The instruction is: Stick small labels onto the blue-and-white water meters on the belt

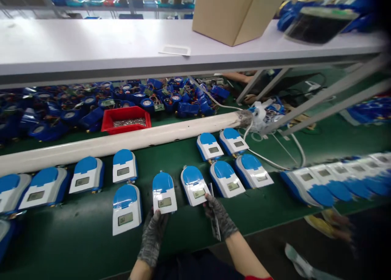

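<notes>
My left hand, in a grey knitted glove, grips the lower end of a white water meter with a blue lid and a small display. My right hand, gloved alike, is closed around a thin, flat, card-like object seen nearly edge-on. Its thumb touches the lower right corner of a second water meter, whose display shows marks. To the left lies another water meter; to the right is one more water meter. The fingers beneath the held meter are partly hidden.
A white pipe crosses the green bench behind the meters. Beyond it are a red bin of small metal parts and many blue meter bodies. A white shelf carries a cardboard box. At right, a person's yellow-gloved hand shows.
</notes>
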Demonstrator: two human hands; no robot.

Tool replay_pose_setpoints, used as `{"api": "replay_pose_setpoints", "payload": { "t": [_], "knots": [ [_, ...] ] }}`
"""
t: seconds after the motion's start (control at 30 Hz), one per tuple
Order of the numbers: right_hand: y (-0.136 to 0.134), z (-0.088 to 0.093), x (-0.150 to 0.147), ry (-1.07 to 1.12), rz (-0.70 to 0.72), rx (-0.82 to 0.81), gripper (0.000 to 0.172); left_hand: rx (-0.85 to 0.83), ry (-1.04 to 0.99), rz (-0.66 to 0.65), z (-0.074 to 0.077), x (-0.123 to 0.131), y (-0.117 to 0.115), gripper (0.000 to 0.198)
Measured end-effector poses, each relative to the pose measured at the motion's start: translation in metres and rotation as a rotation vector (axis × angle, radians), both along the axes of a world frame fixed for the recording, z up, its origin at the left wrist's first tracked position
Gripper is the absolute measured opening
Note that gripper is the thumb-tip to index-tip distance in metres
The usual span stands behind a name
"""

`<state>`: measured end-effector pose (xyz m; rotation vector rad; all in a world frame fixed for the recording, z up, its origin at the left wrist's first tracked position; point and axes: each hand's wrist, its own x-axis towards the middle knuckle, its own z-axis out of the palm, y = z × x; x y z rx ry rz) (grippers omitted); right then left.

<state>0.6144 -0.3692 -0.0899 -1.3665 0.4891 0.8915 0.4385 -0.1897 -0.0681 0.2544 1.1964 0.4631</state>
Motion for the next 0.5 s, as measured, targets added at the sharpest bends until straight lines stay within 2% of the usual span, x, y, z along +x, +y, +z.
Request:
{"api": "replay_pose_setpoints", "payload": {
  "t": [0.17, 0.27, 0.37, 0.5],
  "knots": [
    [0.055, 0.024, 0.016, 0.002, -0.095, 0.081, 0.037, 0.132, -0.058, 0.046, -0.008, 0.037, 0.034, 0.034],
    [0.086, 0.035, 0.033, 0.018, -0.126, 0.135, 0.034, 0.154, -0.083, 0.090, -0.011, 0.064, 0.056, 0.032],
    [0.107, 0.033, 0.055, 0.009, -0.054, 0.151, 0.031, 0.158, -0.091, 0.137, -0.013, 0.086, 0.073, 0.029],
    [0.116, 0.021, 0.080, -0.020, 0.035, 0.153, 0.029, 0.166, -0.102, 0.145, -0.010, 0.100, 0.090, 0.027]
  ]
}}
